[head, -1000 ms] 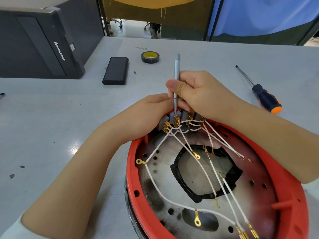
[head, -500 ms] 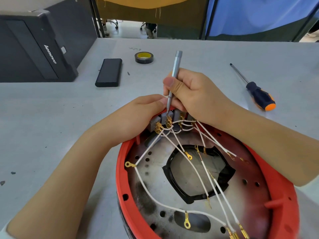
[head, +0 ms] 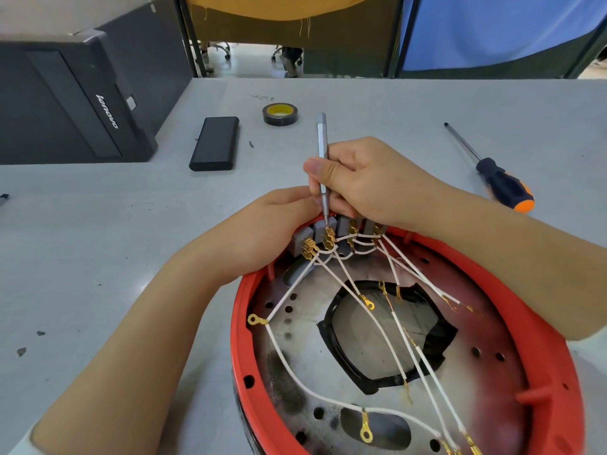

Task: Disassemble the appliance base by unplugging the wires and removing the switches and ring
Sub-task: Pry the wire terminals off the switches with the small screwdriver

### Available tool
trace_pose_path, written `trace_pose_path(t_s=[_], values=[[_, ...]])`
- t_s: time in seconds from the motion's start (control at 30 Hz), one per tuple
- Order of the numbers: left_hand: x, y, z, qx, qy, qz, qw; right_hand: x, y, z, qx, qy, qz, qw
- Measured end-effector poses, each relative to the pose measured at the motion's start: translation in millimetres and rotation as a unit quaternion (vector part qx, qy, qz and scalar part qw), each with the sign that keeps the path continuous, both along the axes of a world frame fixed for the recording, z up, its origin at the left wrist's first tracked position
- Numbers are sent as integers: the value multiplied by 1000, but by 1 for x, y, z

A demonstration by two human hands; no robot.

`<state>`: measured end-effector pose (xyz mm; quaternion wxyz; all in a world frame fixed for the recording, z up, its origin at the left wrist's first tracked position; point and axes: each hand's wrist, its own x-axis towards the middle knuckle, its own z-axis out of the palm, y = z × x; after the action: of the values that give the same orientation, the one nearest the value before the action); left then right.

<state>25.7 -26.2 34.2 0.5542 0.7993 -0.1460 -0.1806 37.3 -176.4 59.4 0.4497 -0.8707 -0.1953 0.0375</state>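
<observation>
The round red appliance base (head: 555,372) lies open side up, its metal plate showing a black-edged central opening. Several grey switches (head: 320,229) sit in a row at its far rim, with gold terminals and white wires (head: 387,336) fanning toward me. My right hand (head: 371,182) grips a thin silver tool (head: 322,149), its tip pressed at a gold terminal on the second switch from the left. My left hand (head: 262,231) curls around the base's far rim beside the switches, fingertips hidden behind them.
On the grey table lie an orange-and-black screwdriver (head: 502,185) to the right, a roll of black tape (head: 280,114), a black rectangular pack (head: 215,147), and a dark computer case (head: 75,103) at the left. Chair legs and curtains stand beyond the table's far edge.
The view has shifted slightly. The silver tool stays at the switch terminals, tilted a little more upright. Both hands keep their places.
</observation>
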Motion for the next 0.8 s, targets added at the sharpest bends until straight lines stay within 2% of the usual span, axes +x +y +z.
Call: trace_pose_path(t_s=[0.1,0.23,0.5,0.8], values=[[0,0,1,2,-16,1,1000,-5,-3,-4,11,-27,-1,1000],[0,1,0,13,-26,-13,999,-10,-10,-7,78,-39,-16,996],[1,1,-2,32,-38,-18,999,-10,-8,-9,35,-74,-35,996],[0,2,-1,18,-42,-26,999,-4,-5,-5,-8,-39,-32,999]])
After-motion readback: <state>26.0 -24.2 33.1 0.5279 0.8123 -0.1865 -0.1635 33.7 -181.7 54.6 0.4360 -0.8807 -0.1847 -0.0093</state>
